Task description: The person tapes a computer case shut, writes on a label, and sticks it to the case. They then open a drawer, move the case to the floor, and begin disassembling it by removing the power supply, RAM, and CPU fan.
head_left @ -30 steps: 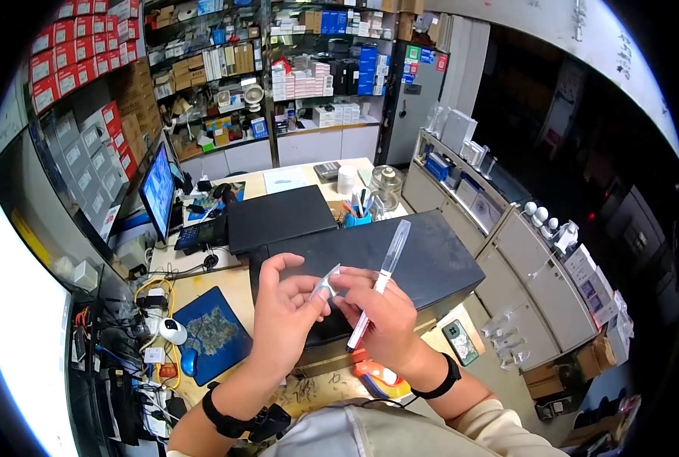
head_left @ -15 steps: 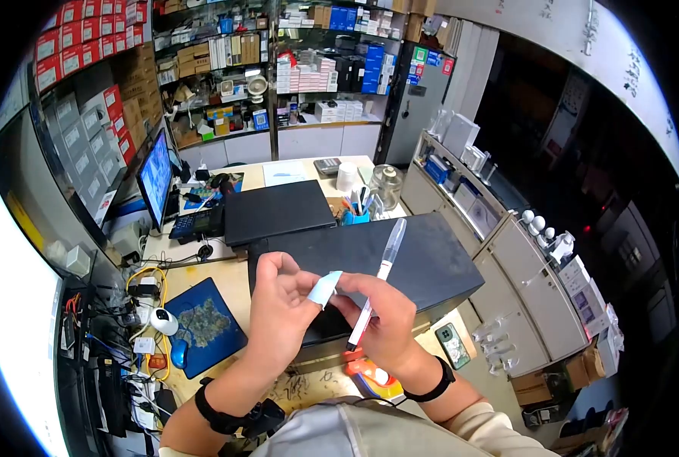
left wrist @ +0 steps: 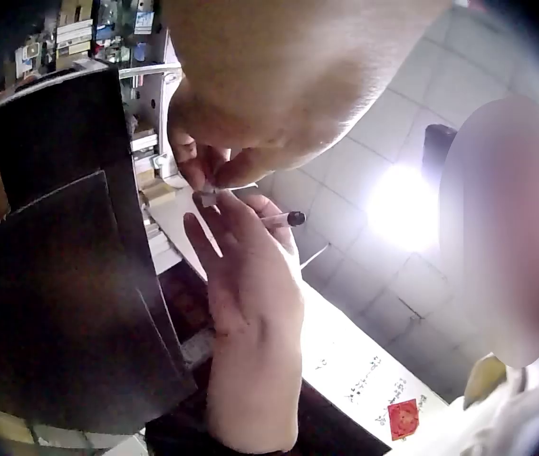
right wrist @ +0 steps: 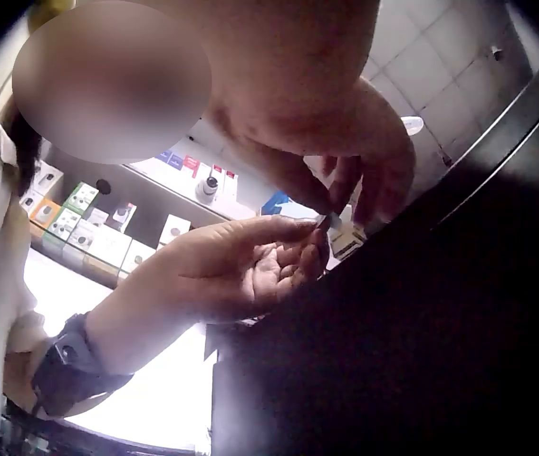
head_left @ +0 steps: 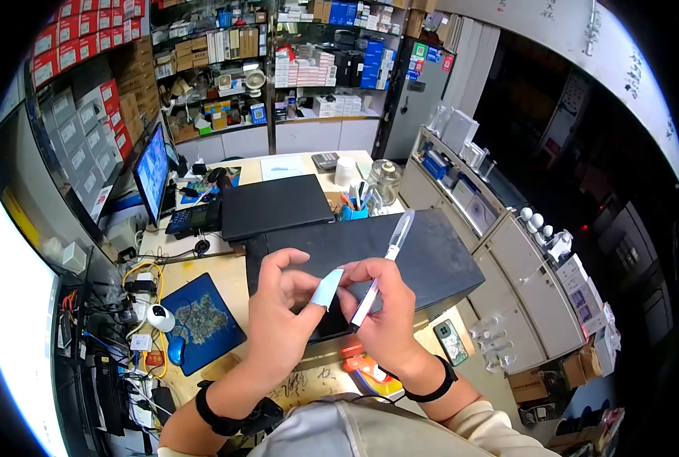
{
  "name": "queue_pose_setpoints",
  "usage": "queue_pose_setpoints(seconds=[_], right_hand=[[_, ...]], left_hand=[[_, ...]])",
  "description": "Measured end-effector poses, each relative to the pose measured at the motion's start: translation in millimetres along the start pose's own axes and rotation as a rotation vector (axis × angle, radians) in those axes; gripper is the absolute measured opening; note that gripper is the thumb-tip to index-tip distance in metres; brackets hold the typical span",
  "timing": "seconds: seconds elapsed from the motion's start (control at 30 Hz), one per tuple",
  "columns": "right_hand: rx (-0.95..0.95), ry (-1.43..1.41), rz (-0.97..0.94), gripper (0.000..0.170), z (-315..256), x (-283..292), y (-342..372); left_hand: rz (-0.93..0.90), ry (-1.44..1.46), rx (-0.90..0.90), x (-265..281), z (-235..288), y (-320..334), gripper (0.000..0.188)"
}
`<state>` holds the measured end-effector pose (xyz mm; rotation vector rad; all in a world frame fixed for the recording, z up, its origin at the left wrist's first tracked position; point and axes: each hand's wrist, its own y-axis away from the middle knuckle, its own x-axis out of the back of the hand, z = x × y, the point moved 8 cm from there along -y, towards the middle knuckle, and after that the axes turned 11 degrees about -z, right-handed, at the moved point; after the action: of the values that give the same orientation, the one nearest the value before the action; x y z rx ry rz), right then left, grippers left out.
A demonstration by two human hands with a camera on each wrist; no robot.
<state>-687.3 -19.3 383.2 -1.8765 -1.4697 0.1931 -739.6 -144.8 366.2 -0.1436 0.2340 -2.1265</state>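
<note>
In the head view my left hand (head_left: 282, 316) pinches a small pale blue slip (head_left: 327, 288) between thumb and fingers, its index finger raised away from it. My right hand (head_left: 385, 316) holds a white pen (head_left: 367, 302) with a clear cap, slanting across the fingers, cap end pointing up and away. Its fingertips are right at the slip's edge. The left wrist view shows the dark end of the pen (left wrist: 295, 218) jutting from the right hand (left wrist: 255, 275). In the right wrist view the left hand (right wrist: 250, 271) meets the right hand's fingertips.
Below the hands is a large black box (head_left: 431, 251), with a flat black case (head_left: 278, 206) behind it. A blue pen holder (head_left: 355, 212) stands farther back. A blue mouse (head_left: 176, 350) and mouse pad (head_left: 206, 324) lie left, a phone (head_left: 451, 342) right, orange-handled tool (head_left: 366, 369) near the body.
The slip has turned, so its pale blue face now shows and it stands more upright. The pen has shifted slightly up and away along with the right hand's fingers. Both hands stay close together.
</note>
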Motion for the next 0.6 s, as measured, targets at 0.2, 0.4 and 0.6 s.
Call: queue_pose_setpoints(seconds=[0.2,0.4,0.6], right_hand=[[-0.147,-0.125,-0.073,0.027,11.9,-1.6,0.9],[-0.055,-0.086,-0.087,0.028,4.8,5.7,-2.2],[0.251,0.084,-0.106,0.028,-11.3,14.7,-4.2]], left_hand=[[-0.025,-0.061,0.004,0.9,3.2,3.6,0.049],[-0.077,-0.07,0.01,5.3,-1.6,3.6,0.051],[-0.027,-0.063,0.009,16.0,-0.3,1.7,0.044]])
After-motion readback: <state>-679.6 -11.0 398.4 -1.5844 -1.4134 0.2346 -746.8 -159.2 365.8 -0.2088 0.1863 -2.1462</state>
